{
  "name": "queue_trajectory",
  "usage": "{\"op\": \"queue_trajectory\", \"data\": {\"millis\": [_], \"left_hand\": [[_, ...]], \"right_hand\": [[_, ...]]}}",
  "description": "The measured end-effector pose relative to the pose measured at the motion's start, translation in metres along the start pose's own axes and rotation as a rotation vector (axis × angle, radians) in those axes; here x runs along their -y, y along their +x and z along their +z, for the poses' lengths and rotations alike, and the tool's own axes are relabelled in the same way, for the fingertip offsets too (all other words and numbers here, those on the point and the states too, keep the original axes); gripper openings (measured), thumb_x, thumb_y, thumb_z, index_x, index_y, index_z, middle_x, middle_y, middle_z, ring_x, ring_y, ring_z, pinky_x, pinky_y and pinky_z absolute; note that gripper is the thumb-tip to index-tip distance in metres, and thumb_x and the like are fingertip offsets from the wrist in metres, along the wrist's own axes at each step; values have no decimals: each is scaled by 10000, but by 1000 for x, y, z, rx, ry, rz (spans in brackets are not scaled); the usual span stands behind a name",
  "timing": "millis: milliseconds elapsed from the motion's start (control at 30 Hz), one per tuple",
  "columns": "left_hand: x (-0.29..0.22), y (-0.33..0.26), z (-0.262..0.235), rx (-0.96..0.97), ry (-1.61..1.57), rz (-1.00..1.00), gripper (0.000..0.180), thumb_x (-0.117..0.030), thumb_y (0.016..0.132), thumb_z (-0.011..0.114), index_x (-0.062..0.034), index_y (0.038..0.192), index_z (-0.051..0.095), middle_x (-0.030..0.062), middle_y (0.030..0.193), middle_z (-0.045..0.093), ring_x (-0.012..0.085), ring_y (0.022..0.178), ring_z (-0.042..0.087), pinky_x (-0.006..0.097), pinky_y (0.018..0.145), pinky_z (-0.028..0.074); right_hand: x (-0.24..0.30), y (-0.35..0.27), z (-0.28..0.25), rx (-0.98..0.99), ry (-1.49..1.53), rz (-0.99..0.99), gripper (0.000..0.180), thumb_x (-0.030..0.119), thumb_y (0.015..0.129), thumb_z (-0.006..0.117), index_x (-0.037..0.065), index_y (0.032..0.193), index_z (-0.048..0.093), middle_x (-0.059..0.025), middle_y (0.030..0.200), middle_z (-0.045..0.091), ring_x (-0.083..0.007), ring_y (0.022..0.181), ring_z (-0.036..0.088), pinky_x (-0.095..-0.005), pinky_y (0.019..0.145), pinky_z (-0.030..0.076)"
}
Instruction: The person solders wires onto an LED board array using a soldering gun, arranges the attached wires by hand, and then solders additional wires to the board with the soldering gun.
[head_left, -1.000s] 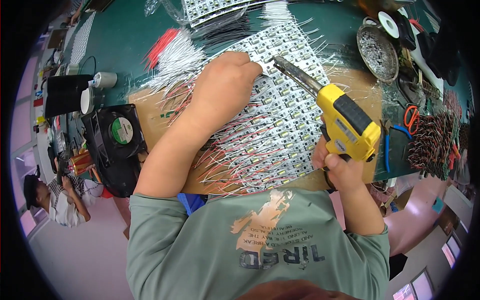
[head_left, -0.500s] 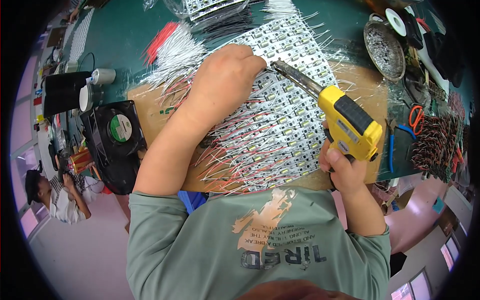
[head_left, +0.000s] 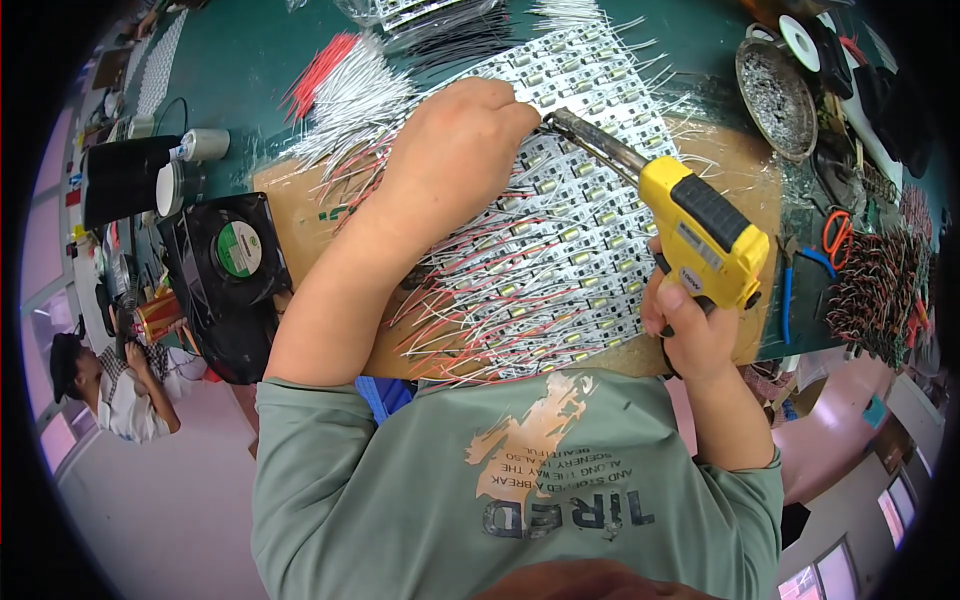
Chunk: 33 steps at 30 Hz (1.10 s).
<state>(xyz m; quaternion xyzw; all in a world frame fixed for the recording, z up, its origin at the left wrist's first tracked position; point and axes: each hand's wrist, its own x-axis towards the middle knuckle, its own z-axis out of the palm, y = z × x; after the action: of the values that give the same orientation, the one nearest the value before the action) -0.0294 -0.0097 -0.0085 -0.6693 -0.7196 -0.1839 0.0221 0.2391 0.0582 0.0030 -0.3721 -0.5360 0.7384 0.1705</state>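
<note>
In my right hand [head_left: 695, 325] is a yellow and black soldering gun [head_left: 705, 225], fingers wrapped round its handle. Its dark metal barrel points up and left, ending over a sheet of small white circuit boards [head_left: 600, 215]. Close to that tip, my left hand [head_left: 465, 140] has its fingers pinched together just above the boards. What they hold is hidden. Red and white wires [head_left: 465, 290] stick out along the left side of the sheet. Beyond my left hand lies a bundle of white wires [head_left: 360, 100] beside some red ones [head_left: 318, 75].
The sheet rests on a brown board [head_left: 310, 235] atop a green table. A black fan [head_left: 225, 265] stands at left. At right are a metal dish of solder scraps [head_left: 775, 95], orange-handled scissors [head_left: 836, 235], blue-handled pliers [head_left: 787, 300] and a heap of wired parts [head_left: 875, 295]. A person [head_left: 120, 390] sits at far left.
My left hand and the gun's tip have shifted slightly up the sheet, with the left fingers a little further right. The right hand keeps its grip.
</note>
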Motion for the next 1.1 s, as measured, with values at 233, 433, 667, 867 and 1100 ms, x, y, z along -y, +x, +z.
{"op": "queue_trajectory", "data": {"millis": [233, 433, 667, 867, 1100], "left_hand": [[0, 0, 0, 29, 11, -9, 107, -82, 813, 635, -79, 900, 695, 81, 812, 626, 287, 809, 626, 394, 703, 524], [-1, 0, -1, 24, 15, -5, 115, -76, 812, 628, -80, 905, 696, 83, 807, 621, 287, 814, 628, 396, 707, 527], [-2, 0, -1, 31, 18, -5, 116, -81, 815, 624, -81, 906, 696, 82, 807, 612, 288, 816, 623, 398, 706, 525], [-3, 1, -2, 29, 20, -10, 110, -82, 817, 621, -78, 900, 693, 84, 800, 604, 290, 812, 618, 400, 699, 522], [-4, 0, -1, 21, 11, -18, 114, -75, 818, 614, -74, 901, 692, 86, 805, 605, 292, 815, 618, 404, 700, 522]], "right_hand": [[1, 0, 1, 3, -18, 12, 489, 214, 839, 643, -80, 1190, 473, -61, 665, 515, -116, 500, 473, -252, 456, 402], [-3, -1, 1, -24, -6, -8, 492, 236, 844, 661, -76, 1182, 484, -58, 667, 517, -116, 502, 478, -250, 455, 400], [-1, 0, 2, -5, -4, -36, 566, 249, 848, 670, -99, 1242, 457, -51, 649, 513, -112, 497, 472, -242, 456, 390], [-5, 0, -1, 1, -34, -32, 521, 214, 853, 659, -99, 1222, 465, -53, 653, 517, -108, 491, 471, -239, 455, 389], [-13, 0, -3, 2, -83, -98, 462, 181, 865, 646, -84, 1204, 478, -57, 659, 523, -108, 494, 482, -240, 457, 404]]}}
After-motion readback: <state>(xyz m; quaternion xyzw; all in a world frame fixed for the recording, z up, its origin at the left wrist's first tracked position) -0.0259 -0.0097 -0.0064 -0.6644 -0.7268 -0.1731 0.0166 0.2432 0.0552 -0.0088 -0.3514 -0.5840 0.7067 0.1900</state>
